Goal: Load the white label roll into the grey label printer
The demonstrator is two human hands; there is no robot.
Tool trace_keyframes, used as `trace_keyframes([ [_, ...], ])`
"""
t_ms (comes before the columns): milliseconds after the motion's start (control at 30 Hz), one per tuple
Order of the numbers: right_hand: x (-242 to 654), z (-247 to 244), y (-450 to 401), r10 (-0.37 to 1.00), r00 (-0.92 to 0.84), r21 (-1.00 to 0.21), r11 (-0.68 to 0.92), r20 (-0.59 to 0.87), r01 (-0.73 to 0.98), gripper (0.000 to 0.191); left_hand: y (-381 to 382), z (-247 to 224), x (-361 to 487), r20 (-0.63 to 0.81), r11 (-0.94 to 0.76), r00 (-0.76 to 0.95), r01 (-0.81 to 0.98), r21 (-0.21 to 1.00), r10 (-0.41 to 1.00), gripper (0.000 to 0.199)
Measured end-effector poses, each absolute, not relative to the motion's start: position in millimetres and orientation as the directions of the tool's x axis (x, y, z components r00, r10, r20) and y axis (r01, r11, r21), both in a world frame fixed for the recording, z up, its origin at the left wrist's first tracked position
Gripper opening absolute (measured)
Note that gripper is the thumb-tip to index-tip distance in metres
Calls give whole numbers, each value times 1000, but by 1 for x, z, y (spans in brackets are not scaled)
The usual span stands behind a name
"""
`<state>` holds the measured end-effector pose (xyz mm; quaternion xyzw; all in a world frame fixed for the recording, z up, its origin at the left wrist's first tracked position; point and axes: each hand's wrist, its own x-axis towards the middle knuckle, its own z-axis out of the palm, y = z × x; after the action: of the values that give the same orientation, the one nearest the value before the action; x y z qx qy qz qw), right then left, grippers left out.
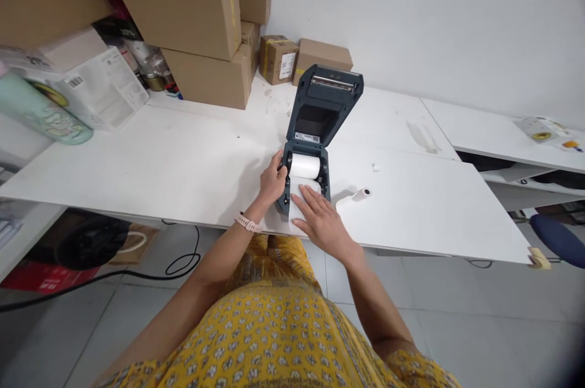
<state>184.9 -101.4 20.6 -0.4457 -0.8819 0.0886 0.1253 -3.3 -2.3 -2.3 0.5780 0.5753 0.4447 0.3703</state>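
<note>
A dark blue-grey label printer stands near the table's front edge with its lid raised. Inside it lies a white label roll, its loose paper strip running out over the front. My left hand grips the printer's left side, thumb over the rim and fingers partly hidden. With fingers stretched, my right hand lies flat on the strip and covers part of the printer's front. Just right of the printer, a small thin roll with a dark core has a short tail of paper.
Cardboard boxes are stacked at the back left, with two smaller ones behind the printer. A mint bottle and a white box are at far left. A cable crosses the floor below the white table.
</note>
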Motion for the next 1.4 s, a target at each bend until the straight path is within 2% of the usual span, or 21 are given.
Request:
trace_keyframes([
  [200, 167, 9, -113, 846, -483, -274, 531, 227, 802, 74, -1, -4, -2, 110, -87, -60, 302, 949, 992, 54],
  [500, 159, 17, -113, 871, -456, -260, 490, 182, 832, 63, 2, -7, -1, 123, -99, -64, 298, 949, 990, 54],
  [833, 170, 20, -118, 847, -488, -272, 531, 212, 802, 61, 2, -9, -3, 115, -95, -67, 244, 965, 991, 52],
  [1067, 166, 18, -119, 852, -479, -292, 522, 209, 801, 61, 1, -5, -1, 52, -41, -67, 164, 986, 996, 53],
  [1200, 173, 21, -120, 850, -486, -391, 526, 203, 756, 62, -31, -8, 0, -14, 18, -44, 99, 995, 999, 72],
  [1267, 187, 32, -111, 819, -535, -503, 559, 209, 659, 56, -50, -11, 0, -55, 55, -7, 30, 998, 998, 85],
  [1333, 205, 51, -88, 802, -523, -613, 574, 288, 543, 45, -64, -13, 0, -89, 90, 25, -42, 995, 996, 90],
  [1400, 223, 77, -47, 830, -289, -652, 555, 477, 517, 42, -70, -14, -1, -109, 111, 30, -71, 991, 994, 91],
])
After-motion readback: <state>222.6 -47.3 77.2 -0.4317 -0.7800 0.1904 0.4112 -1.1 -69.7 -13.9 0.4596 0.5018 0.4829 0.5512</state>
